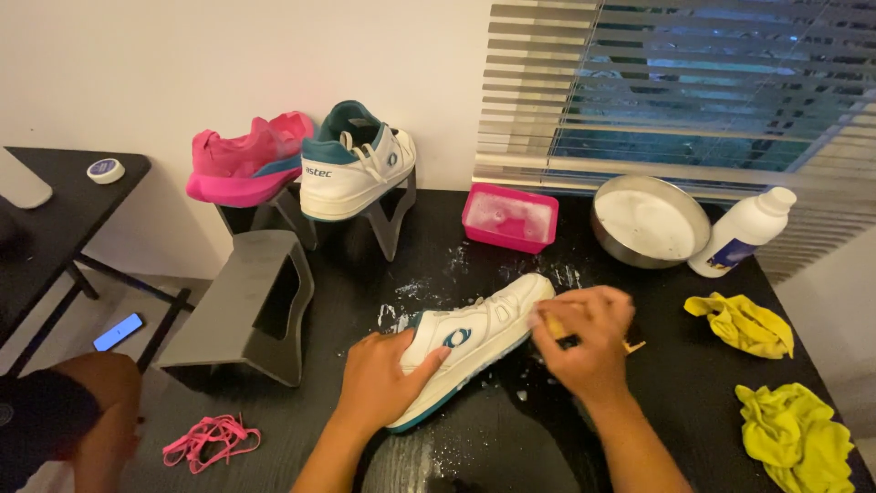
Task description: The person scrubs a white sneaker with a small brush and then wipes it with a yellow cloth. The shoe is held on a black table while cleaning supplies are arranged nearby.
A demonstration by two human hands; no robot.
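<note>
A white sneaker (479, 333) with teal trim lies on its side in the middle of the black table (675, 383). My left hand (383, 383) presses flat on its heel end and holds it down. My right hand (584, 342) is closed around a small yellow-handled brush (631, 346) at the shoe's toe side. The brush head is hidden by my fingers. White foam specks and wet patches lie around the shoe.
A pink tub (509, 217), a metal bowl of soapy water (650, 222) and a white bottle (741, 233) stand at the back. Two yellow cloths (741, 324) (796, 436) lie right. A second white sneaker (356, 164) and a pink shoe (246, 162) rest on grey stands; pink laces (210, 440) lie front left.
</note>
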